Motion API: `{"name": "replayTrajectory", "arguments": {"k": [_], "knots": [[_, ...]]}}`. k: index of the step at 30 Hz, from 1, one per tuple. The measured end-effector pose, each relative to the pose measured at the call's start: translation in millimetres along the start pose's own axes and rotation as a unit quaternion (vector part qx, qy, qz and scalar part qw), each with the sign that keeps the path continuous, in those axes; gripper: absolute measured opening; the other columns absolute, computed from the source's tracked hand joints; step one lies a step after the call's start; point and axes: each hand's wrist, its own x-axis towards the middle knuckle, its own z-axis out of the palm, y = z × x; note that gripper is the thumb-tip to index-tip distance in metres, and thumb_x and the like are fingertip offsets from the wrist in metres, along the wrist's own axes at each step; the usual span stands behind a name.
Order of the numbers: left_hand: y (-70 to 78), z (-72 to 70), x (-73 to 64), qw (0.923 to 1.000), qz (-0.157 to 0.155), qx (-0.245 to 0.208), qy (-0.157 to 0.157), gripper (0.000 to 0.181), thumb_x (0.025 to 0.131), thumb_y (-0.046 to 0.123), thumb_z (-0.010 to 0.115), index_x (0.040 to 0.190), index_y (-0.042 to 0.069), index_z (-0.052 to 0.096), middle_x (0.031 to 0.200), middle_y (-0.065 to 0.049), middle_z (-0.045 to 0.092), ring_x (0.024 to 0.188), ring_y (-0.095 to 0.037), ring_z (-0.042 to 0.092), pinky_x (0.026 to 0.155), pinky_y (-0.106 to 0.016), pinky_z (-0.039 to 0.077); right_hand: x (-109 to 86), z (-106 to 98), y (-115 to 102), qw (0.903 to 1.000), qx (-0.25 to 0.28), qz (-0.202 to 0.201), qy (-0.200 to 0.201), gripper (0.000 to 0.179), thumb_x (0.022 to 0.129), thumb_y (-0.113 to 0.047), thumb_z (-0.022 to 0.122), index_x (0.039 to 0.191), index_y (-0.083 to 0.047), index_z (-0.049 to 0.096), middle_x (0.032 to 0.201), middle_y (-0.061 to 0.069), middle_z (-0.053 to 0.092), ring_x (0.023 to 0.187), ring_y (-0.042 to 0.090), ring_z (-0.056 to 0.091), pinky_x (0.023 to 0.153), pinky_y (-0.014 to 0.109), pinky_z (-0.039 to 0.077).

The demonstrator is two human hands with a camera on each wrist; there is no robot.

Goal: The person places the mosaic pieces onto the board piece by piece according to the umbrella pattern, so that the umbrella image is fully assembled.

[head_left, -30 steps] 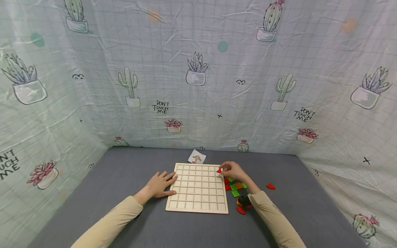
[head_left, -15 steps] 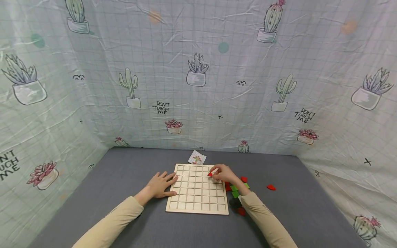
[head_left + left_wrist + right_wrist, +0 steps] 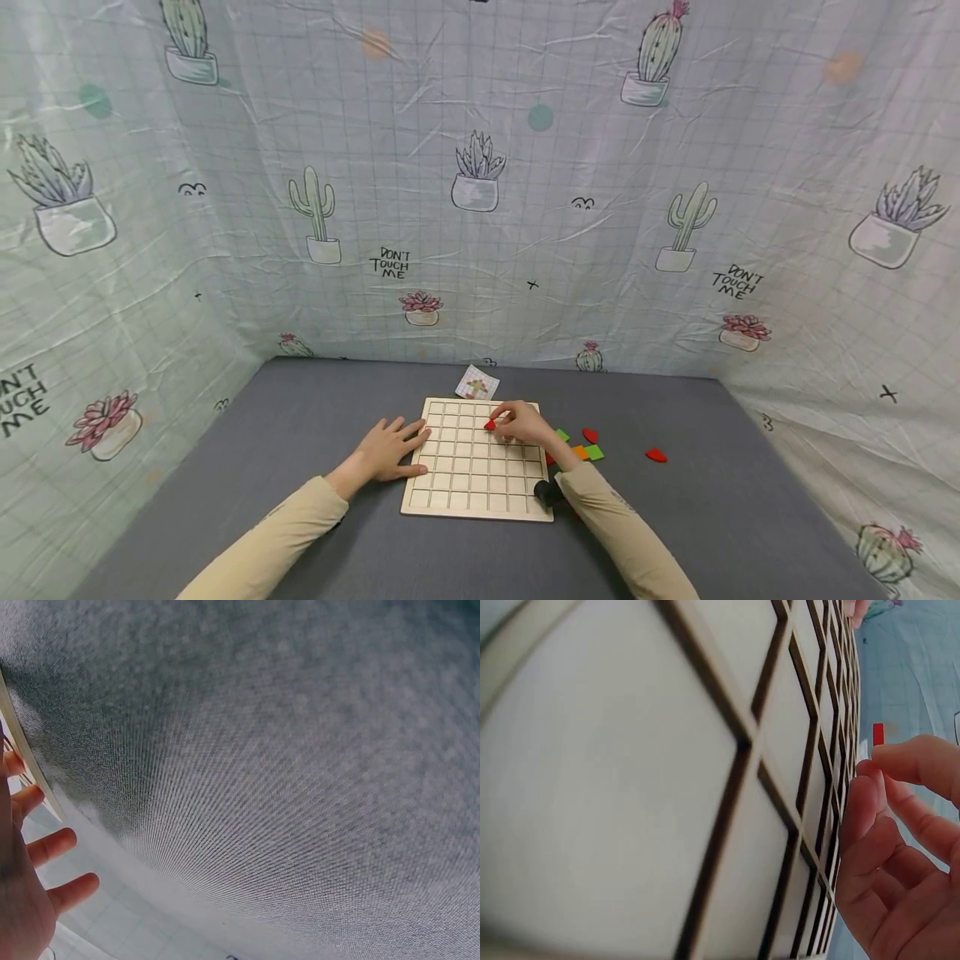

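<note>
A pale wooden grid board (image 3: pixel 467 483) lies on the grey table, its squares bare in the head view. My left hand (image 3: pixel 386 451) rests with spread, straight fingers on the board's left edge; the left wrist view shows those fingers (image 3: pixel 51 846) beside the rim. Over the upper part of the board, my right hand (image 3: pixel 522 423) pinches a small red piece (image 3: pixel 490 425) between thumb and fingertips. In the right wrist view the red piece (image 3: pixel 878 734) shows edge-on, standing up from the fingertips close above the grid.
A small printed card (image 3: pixel 477 383) lies behind the board. Right of it are a green tile (image 3: pixel 595 452), an orange tile (image 3: pixel 581 452) and red pieces (image 3: pixel 656 455), partly hidden by the right arm. A black wrist device (image 3: pixel 547 493) overlaps the board's right edge.
My right hand has moved left with the red piece, from the board's upper right corner towards its upper middle. The left hand has stayed in place.
</note>
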Motion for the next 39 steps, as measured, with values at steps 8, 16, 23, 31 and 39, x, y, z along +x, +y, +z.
{"name": "replayTrajectory", "arguments": {"k": [8,16,23,31,39], "knots": [[1.3,-1.5,-0.7,0.9999,-0.005,0.005,-0.009,0.066,0.085,0.057,0.043,0.136,0.016,0.039,0.140,-0.007,0.039,0.123,-0.035,0.040,0.094,-0.054,0.035,7.5,11.0,-4.1,0.9994,-0.009,0.025,0.022,0.023,0.080,-0.007,0.062,0.102,-0.001,0.062,0.067,0.010,0.061,0.047,0.010,0.047,0.041,0.021,0.034],[4.6,-8.7,-2.0,0.9998,-0.006,0.018,-0.006,0.064,0.085,0.056,0.044,0.135,0.015,0.041,0.139,-0.007,0.041,0.122,-0.034,0.041,0.093,-0.053,0.036,11.1,13.6,-10.5,0.9974,-0.003,0.053,0.048,0.025,0.080,-0.007,0.063,0.104,-0.001,0.062,0.064,0.010,0.059,0.044,0.010,0.045,0.040,0.021,0.037],[5.3,-9.7,-2.7,0.9997,-0.010,0.020,-0.010,0.064,0.085,0.056,0.044,0.135,0.015,0.041,0.139,-0.007,0.041,0.122,-0.034,0.041,0.093,-0.052,0.036,15.7,15.1,-10.9,0.9965,-0.024,0.061,0.052,0.023,0.077,-0.007,0.065,0.100,-0.004,0.065,0.061,0.006,0.057,0.046,0.010,0.048,0.042,0.022,0.040],[6.0,-10.4,-3.4,0.9996,-0.011,0.024,-0.009,0.064,0.085,0.056,0.043,0.135,0.016,0.041,0.139,-0.007,0.041,0.121,-0.034,0.042,0.093,-0.052,0.036,19.6,15.3,-9.1,0.9965,-0.023,0.074,0.032,0.023,0.076,-0.006,0.065,0.099,-0.006,0.065,0.060,0.003,0.056,0.046,0.010,0.046,0.043,0.022,0.039],[5.4,-9.7,-2.6,0.9995,-0.010,0.029,-0.009,0.064,0.085,0.056,0.043,0.135,0.016,0.041,0.139,-0.006,0.041,0.121,-0.034,0.042,0.093,-0.052,0.036,20.0,14.7,-10.0,0.9961,-0.019,0.081,0.030,0.024,0.076,-0.003,0.065,0.099,-0.005,0.066,0.064,0.004,0.059,0.045,0.010,0.045,0.044,0.022,0.037]]}}
